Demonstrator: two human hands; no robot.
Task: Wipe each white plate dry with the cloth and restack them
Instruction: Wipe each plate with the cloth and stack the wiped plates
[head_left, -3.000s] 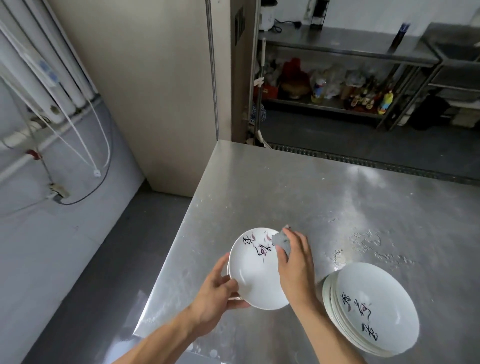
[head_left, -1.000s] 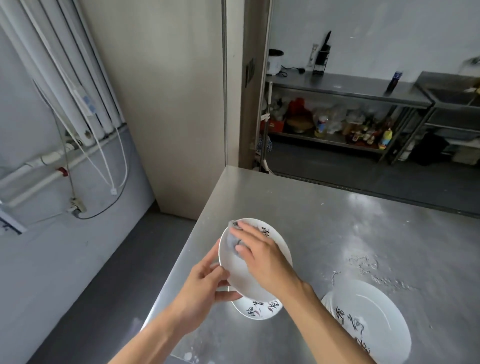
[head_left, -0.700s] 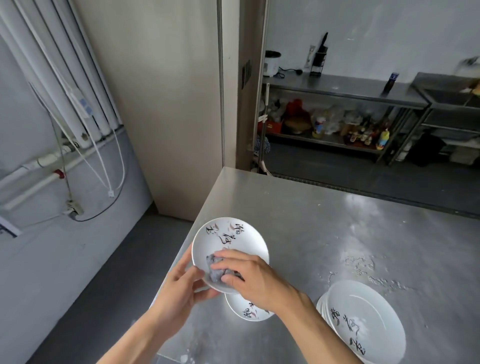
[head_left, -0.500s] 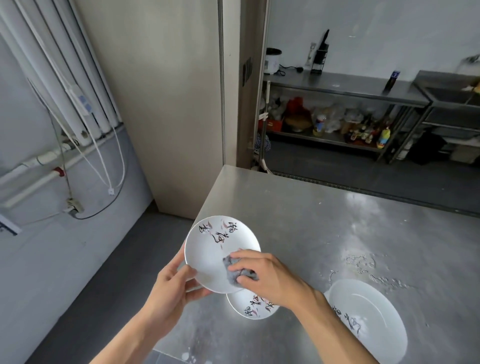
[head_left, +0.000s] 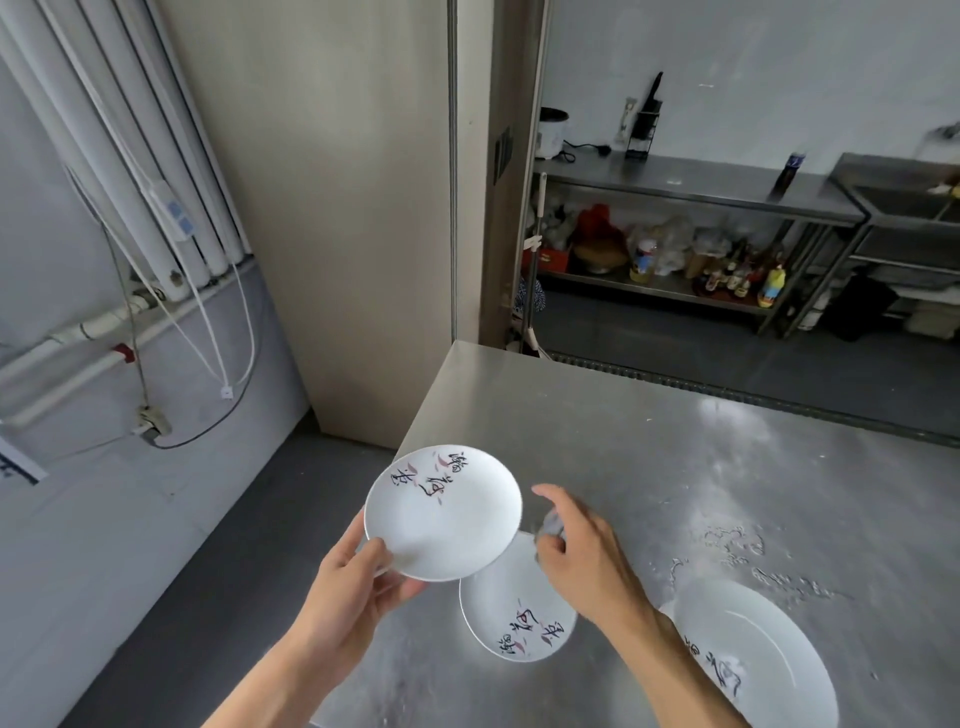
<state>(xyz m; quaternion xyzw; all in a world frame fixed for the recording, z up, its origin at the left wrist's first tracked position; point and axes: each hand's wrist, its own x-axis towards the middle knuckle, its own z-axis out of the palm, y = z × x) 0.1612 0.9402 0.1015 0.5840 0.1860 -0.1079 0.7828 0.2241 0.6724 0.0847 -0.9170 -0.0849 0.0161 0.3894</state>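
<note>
Three lots of white plates show in the lower half of the frame. The left hand (head_left: 358, 577) has its grip closed on the near rim of the held plate (head_left: 441, 512), thumb on top and fingers beneath. That plate is raised above the left edge of the desk (head_left: 675, 457), tilted toward the camera, with black and pink brush marks along its far side.

Just right of it, the right hand (head_left: 582, 551) hovers apart from the plate. Its grip is bunched round a small grey cloth (head_left: 551, 526), which is blurred, while the index finger reaches forward.

Below both hands a second plate (head_left: 514, 608) lies flat on the desk, its markings on the near side, partly covered by the held plate. At the lower right a stack (head_left: 753, 654) of plates rests on the desk, well apart from the second plate and behind the right forearm. Water drops (head_left: 737, 545) speckle the steel just above the stack. A steel shelf (head_left: 675, 291) with bottles stands at the upper right.
</note>
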